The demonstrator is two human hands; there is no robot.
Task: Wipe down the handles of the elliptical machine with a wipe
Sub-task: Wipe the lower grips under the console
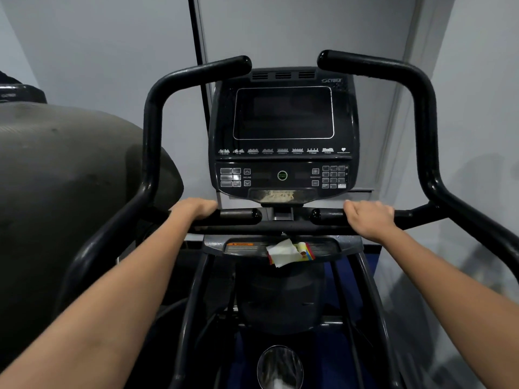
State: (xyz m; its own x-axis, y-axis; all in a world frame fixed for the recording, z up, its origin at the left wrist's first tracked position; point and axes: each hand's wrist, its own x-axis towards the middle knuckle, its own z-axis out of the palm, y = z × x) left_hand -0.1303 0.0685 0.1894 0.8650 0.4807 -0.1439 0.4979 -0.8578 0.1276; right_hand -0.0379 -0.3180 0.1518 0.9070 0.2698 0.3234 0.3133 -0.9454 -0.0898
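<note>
Grey walls surround the black console [283, 130]. Below it, the left hand [196, 209] and right hand [370, 217] each curl closed around a short inner handle [241, 216]. The crumpled wipe [282, 252] lies on the tray [323, 245] beneath.

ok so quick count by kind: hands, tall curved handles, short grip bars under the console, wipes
hands: 2 (left, right)
tall curved handles: 2
short grip bars: 2
wipes: 1
total: 7
</note>
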